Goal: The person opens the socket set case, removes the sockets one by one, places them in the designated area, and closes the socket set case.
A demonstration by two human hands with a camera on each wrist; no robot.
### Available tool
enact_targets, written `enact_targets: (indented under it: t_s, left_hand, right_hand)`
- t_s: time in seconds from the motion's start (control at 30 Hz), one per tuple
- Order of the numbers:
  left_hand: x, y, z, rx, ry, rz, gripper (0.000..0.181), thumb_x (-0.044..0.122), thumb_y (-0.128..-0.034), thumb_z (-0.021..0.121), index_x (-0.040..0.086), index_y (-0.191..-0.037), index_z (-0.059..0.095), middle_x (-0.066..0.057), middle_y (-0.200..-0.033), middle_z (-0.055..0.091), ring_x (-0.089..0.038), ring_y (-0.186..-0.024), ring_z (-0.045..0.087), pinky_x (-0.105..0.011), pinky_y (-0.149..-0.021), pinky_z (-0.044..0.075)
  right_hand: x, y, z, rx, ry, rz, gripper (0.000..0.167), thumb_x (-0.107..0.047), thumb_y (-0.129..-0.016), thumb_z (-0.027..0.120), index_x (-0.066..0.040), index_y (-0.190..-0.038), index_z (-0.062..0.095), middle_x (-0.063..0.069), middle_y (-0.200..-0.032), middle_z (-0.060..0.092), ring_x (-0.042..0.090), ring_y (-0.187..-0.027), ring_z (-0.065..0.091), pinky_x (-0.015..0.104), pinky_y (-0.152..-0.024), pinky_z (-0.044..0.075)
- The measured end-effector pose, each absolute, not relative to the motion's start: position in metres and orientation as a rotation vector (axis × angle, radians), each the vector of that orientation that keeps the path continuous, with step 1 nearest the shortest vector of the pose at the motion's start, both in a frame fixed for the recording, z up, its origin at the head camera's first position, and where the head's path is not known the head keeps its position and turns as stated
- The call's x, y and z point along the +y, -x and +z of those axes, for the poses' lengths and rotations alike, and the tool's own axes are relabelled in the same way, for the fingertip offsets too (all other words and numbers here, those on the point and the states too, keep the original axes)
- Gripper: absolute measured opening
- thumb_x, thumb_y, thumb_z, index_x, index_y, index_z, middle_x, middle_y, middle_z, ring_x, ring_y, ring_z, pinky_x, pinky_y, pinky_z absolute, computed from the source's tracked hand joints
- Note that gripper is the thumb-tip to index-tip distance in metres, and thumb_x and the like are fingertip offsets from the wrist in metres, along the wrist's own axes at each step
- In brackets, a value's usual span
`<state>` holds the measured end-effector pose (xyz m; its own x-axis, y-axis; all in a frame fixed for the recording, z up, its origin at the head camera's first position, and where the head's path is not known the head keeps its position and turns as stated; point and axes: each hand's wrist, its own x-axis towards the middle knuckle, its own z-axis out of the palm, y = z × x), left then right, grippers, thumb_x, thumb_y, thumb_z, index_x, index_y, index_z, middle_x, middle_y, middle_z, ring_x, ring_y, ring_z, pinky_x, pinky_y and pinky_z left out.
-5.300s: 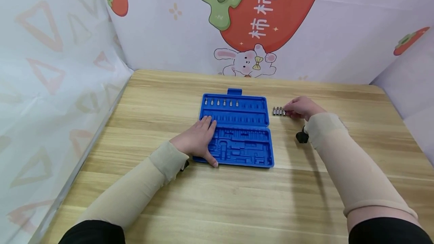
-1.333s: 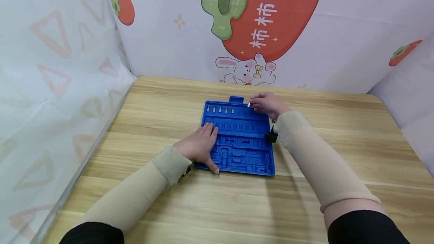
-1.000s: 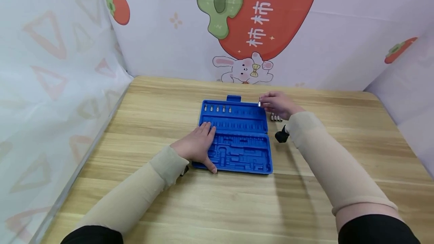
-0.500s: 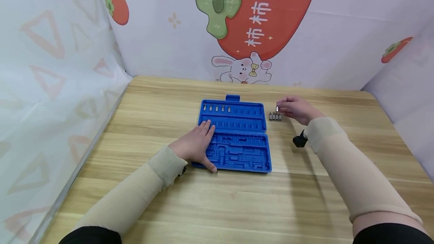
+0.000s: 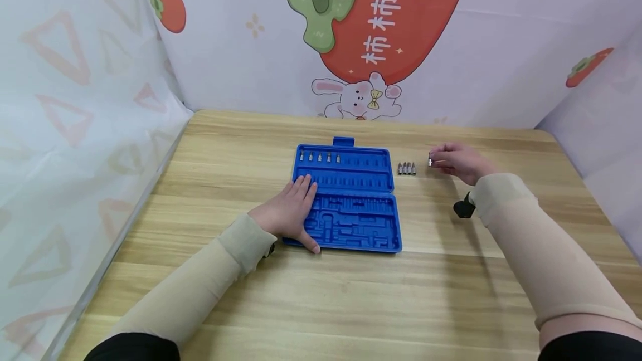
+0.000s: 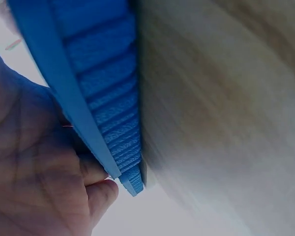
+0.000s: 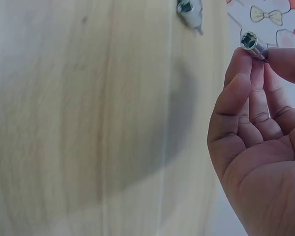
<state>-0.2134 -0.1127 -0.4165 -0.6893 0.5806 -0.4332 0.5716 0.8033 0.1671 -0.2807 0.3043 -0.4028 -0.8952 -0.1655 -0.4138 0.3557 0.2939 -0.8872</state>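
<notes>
A blue plastic tool case (image 5: 351,222) lies unfolded on the table, with several small metal bit sockets (image 5: 320,157) standing in its upper-left slots. My left hand (image 5: 288,210) rests on the case's left side, fingers spread and thumb over the front edge. In the left wrist view the palm is beside the case's blue side wall (image 6: 83,93). My right hand (image 5: 461,161) pinches one bit socket (image 7: 254,45) between thumb and fingers, its hollow end showing in the right wrist view. On the table between case and right hand, several bit sockets (image 5: 407,169) form a short row.
The wooden table (image 5: 341,299) extends around the case on all sides. A printed cloth backdrop (image 5: 225,60) hangs behind it, and a white cloth (image 5: 85,144) borders the left edge. The case's latch tab (image 5: 343,141) points toward the back.
A bit socket has come out of the case's top row in my right hand. That hand has moved right, past the row on the table. My left hand stays on the case.
</notes>
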Motion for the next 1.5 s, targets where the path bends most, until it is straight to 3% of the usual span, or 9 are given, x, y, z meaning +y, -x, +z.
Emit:
enact_targets:
  t_s: [0.2, 0.43, 0.63, 0.97, 1.5]
  left_hand:
    - [-0.112, 0.215, -0.415, 2.500, -0.856, 0.038, 0.144, 0.079, -0.0707, 0.077, -0.003, -0.163, 0.004, -0.024, -0.169, -0.005, -0.039, -0.156, -0.006, -0.048, -0.125, 0.002]
    - [-0.113, 0.215, -0.415, 2.487, -0.833, 0.084, 0.143, 0.077, -0.0712, 0.079, -0.003, -0.164, 0.003, -0.024, -0.169, -0.006, -0.038, -0.156, -0.007, -0.047, -0.125, 0.002]
    - [-0.113, 0.214, -0.416, 2.484, -0.820, 0.098, 0.143, 0.076, -0.0713, 0.079, -0.002, -0.164, 0.003, -0.023, -0.169, -0.007, -0.037, -0.156, -0.008, -0.047, -0.125, 0.001]
    - [-0.112, 0.213, -0.413, 2.482, -0.817, 0.087, 0.143, 0.076, -0.0716, 0.079, -0.002, -0.164, 0.003, -0.023, -0.169, -0.006, -0.037, -0.156, -0.008, -0.046, -0.125, 0.001]
    - [-0.112, 0.214, -0.416, 2.491, -0.803, 0.093, 0.144, 0.076, -0.0703, 0.080, -0.002, -0.164, 0.004, -0.024, -0.170, -0.005, -0.038, -0.156, -0.007, -0.047, -0.125, 0.002]
  right_hand:
    - [0.313, 0.280, -0.409, 2.159, -0.190, -1.592, 0.010, -0.010, -0.107, 0.055, -0.009, -0.102, 0.063, -0.006, -0.090, 0.066, 0.007, -0.083, 0.061, 0.023, -0.077, 0.053]
    - [0.308, 0.281, -0.413, 2.188, -0.219, -1.503, 0.011, -0.009, -0.107, 0.056, -0.001, -0.108, 0.063, -0.004, -0.090, 0.068, 0.008, -0.082, 0.063, 0.022, -0.076, 0.054]
    - [0.298, 0.283, -0.418, 2.189, -0.244, -1.485, 0.012, -0.010, -0.107, 0.057, -0.001, -0.106, 0.066, -0.005, -0.087, 0.069, 0.007, -0.079, 0.065, 0.021, -0.075, 0.056]
    - [0.291, 0.292, -0.418, 2.239, -0.280, -1.334, 0.032, -0.012, -0.108, 0.055, 0.013, -0.129, 0.053, -0.004, -0.088, 0.068, 0.005, -0.078, 0.063, 0.020, -0.072, 0.055]
    - [0.279, 0.294, -0.413, 2.323, -0.278, -1.227, 0.029, -0.012, -0.106, 0.059, 0.013, -0.121, 0.059, -0.003, -0.081, 0.067, 0.008, -0.072, 0.061, 0.023, -0.066, 0.053]
